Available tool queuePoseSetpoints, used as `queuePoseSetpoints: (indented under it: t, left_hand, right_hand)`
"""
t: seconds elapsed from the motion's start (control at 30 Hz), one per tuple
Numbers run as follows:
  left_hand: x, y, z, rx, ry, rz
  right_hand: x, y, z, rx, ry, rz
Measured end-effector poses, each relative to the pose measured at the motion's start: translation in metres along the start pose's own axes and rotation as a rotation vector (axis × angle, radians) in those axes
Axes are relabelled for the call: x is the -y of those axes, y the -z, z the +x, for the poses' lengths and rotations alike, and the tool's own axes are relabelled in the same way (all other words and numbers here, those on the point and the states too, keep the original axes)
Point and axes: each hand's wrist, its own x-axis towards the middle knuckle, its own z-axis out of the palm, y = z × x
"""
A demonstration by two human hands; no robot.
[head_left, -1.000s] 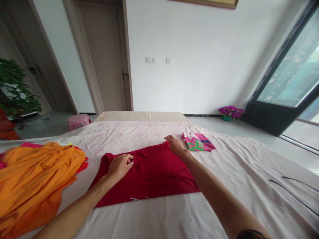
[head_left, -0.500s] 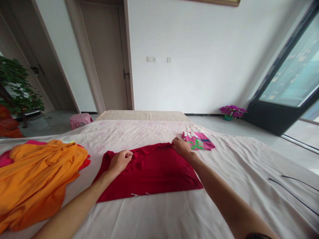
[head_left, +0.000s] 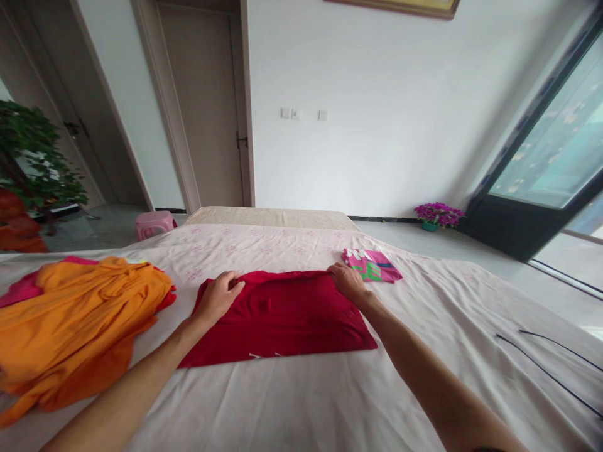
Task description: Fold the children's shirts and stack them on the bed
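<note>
A dark red garment (head_left: 287, 320) lies folded into a wide, flat shape on the bed, with small white marks along its near edge. At its far left corner is my left hand (head_left: 221, 294), thumb and fingers closed on the cloth. My right hand (head_left: 346, 281) grips the far right corner, its fingers curled round the fabric. Between the two hands the far edge is slightly rolled and wrinkled. Just beyond my right hand lies a folded pink garment (head_left: 389, 271) with white and green lettering.
An orange garment (head_left: 94, 314) is heaped at the left with pink and red cloth under it. Thin black cords (head_left: 546, 370) lie on the pale bedsheet (head_left: 301, 402) at the right. A pink stool (head_left: 155, 223) stands past the bed's far left side.
My left hand has moved left to the garment's far left corner and closed there. My right hand has closed on the far right corner. The far edge now looks straighter.
</note>
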Motion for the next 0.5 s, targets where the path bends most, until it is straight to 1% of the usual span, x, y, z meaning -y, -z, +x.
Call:
queuePoseSetpoints:
  t: [0.03, 0.07, 0.1, 0.17, 0.23, 0.27, 0.33, 0.4, 0.47, 0.5]
  left_hand:
    - [-0.001, 0.010, -0.004, -0.039, -0.060, -0.051]
    - [-0.002, 0.018, -0.011, -0.053, -0.122, -0.098]
    - [-0.003, 0.026, -0.018, -0.031, -0.178, -0.129]
    - [-0.002, 0.033, -0.036, 0.095, -0.253, -0.131]
    - [0.001, 0.033, -0.054, 0.231, -0.293, -0.087]
    - [0.003, 0.032, -0.061, 0.273, -0.301, -0.067]
    - [0.007, 0.028, -0.070, 0.301, -0.296, -0.049]
    - [0.007, 0.027, -0.075, 0.293, -0.288, -0.050]
    - [0.002, 0.031, -0.079, 0.305, -0.293, -0.055]
    - [-0.002, 0.033, -0.081, 0.334, -0.297, -0.060]
  right_hand:
    - [-0.002, 0.002, -0.003, -0.020, 0.006, 0.004]
    - [-0.005, 0.004, -0.008, -0.034, 0.017, 0.005]
    - [-0.007, 0.004, -0.013, -0.037, 0.033, 0.002]
    - [-0.010, 0.003, -0.025, -0.010, 0.081, -0.007]
    - [-0.009, 0.001, -0.036, 0.020, 0.129, -0.021]
    - [-0.008, 0.000, -0.041, 0.018, 0.140, -0.028]
    - [-0.004, 0.001, -0.050, -0.025, 0.131, -0.044]
    - [-0.001, 0.004, -0.058, -0.069, 0.111, -0.058]
    - [0.000, 0.009, -0.066, -0.057, 0.116, -0.072]
    - [0.000, 0.011, -0.070, -0.037, 0.119, -0.078]
